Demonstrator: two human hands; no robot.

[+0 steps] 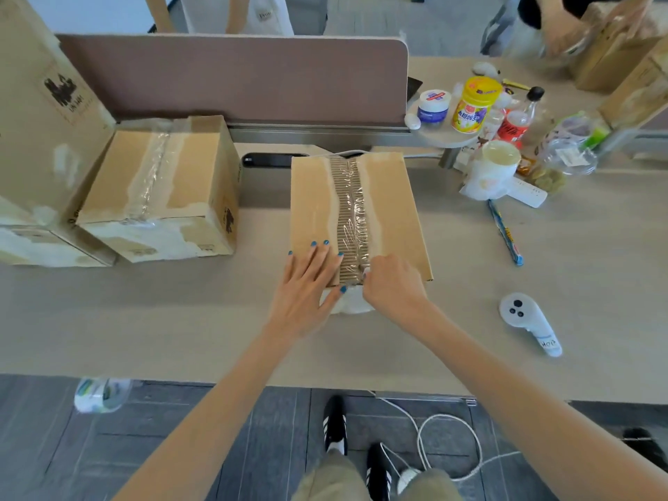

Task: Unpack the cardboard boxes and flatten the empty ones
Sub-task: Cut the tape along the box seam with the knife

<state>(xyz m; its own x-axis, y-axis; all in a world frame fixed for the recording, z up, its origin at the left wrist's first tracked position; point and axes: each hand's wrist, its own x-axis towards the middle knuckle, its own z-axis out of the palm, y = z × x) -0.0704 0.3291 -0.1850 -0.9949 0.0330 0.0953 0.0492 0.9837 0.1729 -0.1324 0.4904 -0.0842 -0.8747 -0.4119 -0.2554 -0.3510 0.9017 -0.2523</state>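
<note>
**Tape peel on centre box: what could go wrong**

The centre box [390, 211] sits mid-bench at 12 o'clock from the person, lid closed. Clear tape [356, 211] runs down the top seam. The paper skin along it is torn off, w/ bare corrugation showing.

The left hand [307, 294] is spread flat on the lid by the near edge, at 9 o'clock of the seam, pressing down. The right hand [394, 287] has its fingers curled at the seam's near end, prob. pinching the tape end. The knuckles hide the exact grip.

Risks, as I judge them:
- **Tape shreds or snaps:** it looks crinkled and stuck into the flutes, so a steep pull may strip more liner, not the tape.
- **Box lifts or skids toward 6 o'clock:** likely if the left hand's press is too light vs. the pull.
- **Sudden release:** the right hand could fly back toward 4 o'clock, where a white controller [527, 320] lies on the bench [180, 320].
- **Box shoved away:** it could hit the white cup [495, 168] and yellow-lidded jar [473, 106] crowded at 1–2 o'clock, which would tip easily.

The second box [159, 182] at 10 o'clock stands apart and is prob. safe.
</note>
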